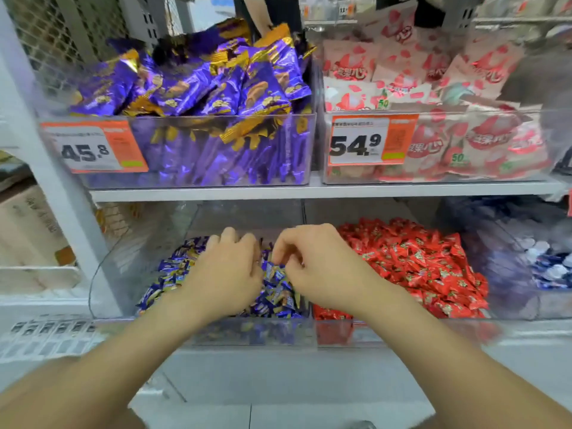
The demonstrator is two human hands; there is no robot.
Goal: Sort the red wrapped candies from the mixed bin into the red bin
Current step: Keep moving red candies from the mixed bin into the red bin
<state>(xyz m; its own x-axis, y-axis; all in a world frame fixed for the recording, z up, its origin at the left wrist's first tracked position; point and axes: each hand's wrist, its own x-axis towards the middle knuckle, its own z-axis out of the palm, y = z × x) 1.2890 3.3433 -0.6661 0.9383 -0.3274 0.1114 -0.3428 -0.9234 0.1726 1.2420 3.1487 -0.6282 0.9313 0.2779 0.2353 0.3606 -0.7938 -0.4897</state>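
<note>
Both hands are down in the mixed bin (216, 333), side by side. The left hand (229, 274) and right hand (312, 267) curl their fingers into the blue wrappers (278, 294). I can't tell whether either grips a piece. The red wrapped candies (418, 264) are heaped in the red bin (402, 331), at three o'clock from the hands.

The mixed bin (136, 249) sits just left of the neighbouring bin (402, 332) — both beneath the shelf (309, 191).
</note>
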